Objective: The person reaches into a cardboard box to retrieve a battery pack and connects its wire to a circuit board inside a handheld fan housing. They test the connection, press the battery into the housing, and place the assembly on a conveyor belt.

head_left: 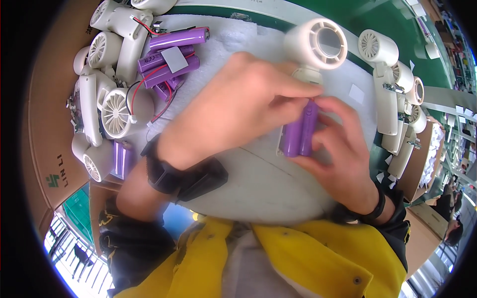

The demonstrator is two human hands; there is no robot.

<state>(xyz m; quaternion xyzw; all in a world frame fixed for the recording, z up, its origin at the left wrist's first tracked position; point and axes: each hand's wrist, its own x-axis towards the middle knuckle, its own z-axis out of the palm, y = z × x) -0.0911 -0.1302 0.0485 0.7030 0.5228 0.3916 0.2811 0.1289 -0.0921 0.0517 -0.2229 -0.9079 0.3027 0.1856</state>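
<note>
A cream handheld fan [300,43] lies in front of me, its round head pointing away and its neck toward my hands. Below the neck sits a purple two-cell battery pack [300,130], with a sliver of pale casing along its left side. My right hand [345,159] grips the pack, thumb at the lower end and forefinger near the top. Over the upper end of the pack, my left hand [243,102] has its fingers pinched together close to the right fingertips. Whatever lies between those left fingers is hidden.
Loose purple battery packs [171,74] with red and black wires lie at the far left, beside piled cream fans [117,114]. More fans [385,94] line the right side. A cardboard box [47,119] borders the left. A small white square [356,93] lies on the table.
</note>
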